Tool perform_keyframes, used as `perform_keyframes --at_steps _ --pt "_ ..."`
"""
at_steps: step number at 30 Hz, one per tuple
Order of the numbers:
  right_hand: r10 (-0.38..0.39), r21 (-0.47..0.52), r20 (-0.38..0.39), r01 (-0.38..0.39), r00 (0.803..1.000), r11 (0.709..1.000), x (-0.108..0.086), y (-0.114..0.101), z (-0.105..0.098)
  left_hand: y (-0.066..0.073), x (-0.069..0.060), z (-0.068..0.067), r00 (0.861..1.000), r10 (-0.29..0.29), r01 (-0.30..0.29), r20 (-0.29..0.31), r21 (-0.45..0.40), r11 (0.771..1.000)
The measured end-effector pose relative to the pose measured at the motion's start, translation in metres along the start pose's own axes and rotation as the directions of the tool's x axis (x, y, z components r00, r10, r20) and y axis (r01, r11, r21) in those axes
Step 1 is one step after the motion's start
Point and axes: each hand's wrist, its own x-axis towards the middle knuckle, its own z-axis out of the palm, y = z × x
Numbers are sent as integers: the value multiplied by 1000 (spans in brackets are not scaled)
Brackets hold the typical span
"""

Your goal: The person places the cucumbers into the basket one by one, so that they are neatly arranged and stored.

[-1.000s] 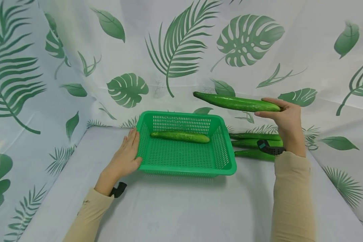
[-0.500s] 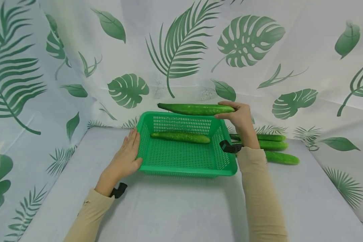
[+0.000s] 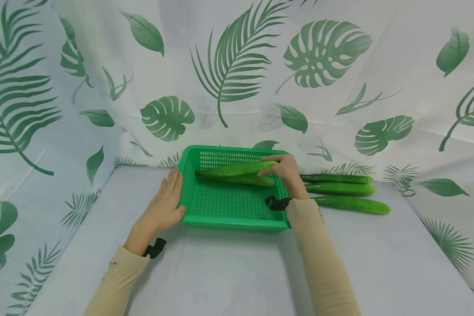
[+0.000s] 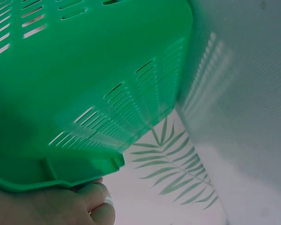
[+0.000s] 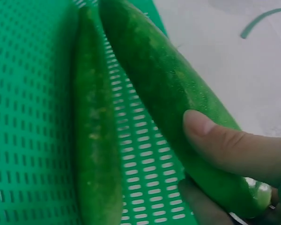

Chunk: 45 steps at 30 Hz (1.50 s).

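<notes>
A green plastic basket (image 3: 237, 223) with slotted walls stands on the table. Inside it lies one cucumber (image 3: 256, 180), partly covered in the head view by a second cucumber (image 3: 237, 169). My right hand (image 3: 286, 171) grips that second one near its right end, thumb on one side and fingers on the other, as the right wrist view shows. Its dark tip points left, low inside the basket, while the held end is raised. Against the basket's left side rests my left hand (image 3: 163, 204), fingers straight along the wall; the left wrist view shows it by the rim (image 4: 37, 186).
Just right of the basket, three more cucumbers (image 3: 351, 205) lie side by side on the white table (image 3: 221, 276), their left ends partly hidden. A white leaf-patterned curtain (image 3: 245, 105) hangs behind and at both sides.
My right hand has carried the cucumber leftward and down from above the table into the basket, next to the one lying there. The left hand and the basket have stayed put.
</notes>
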Motion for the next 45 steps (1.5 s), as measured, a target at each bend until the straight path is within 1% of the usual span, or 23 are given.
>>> perform_keyframes --at_steps 4,7,9,13,18,25,30,34,37,39,42,45 --pt "17 -75 2 -17 1000 997 3 8 5 -1 0 1 1000 4 -4 -5 0 1000" --pt "31 -155 -1 -31 1000 988 4 12 8 -1 -1 1 1000 14 -15 -18 -1 1000" --pt "41 -187 1 -40 999 981 4 14 10 0 -2 0 1000 17 -17 -23 -6 1000" --pt "54 -222 11 -51 998 974 4 16 13 0 -2 -1 1000 13 -13 -16 -17 1000" --pt "94 -264 27 -83 995 961 5 18 17 -1 -2 -1 1000 4 -4 -6 -5 1000" --pt "162 -338 36 -140 986 931 9 23 19 0 -3 -1 1000 15 -15 -23 1 1000" --pt "186 -341 46 -159 981 926 8 22 19 2 -3 -2 1000 16 -16 -20 0 1000" --pt "175 -320 49 -150 983 936 7 19 17 2 -3 -2 1000 13 -13 -16 5 1000" --pt "138 -302 41 -119 990 946 6 16 15 2 -2 -2 1000 12 -12 -16 5 1000" --pt "106 -306 34 -90 994 948 5 13 13 2 -1 -1 1000 14 -14 -16 2 1000" --pt "71 -294 43 -56 997 954 2 5 8 2 -1 -1 1000 17 -17 -16 0 1000" --pt "48 -256 60 -31 997 966 -4 -6 1 2 -1 -1 1000 17 -17 -18 -2 1000"
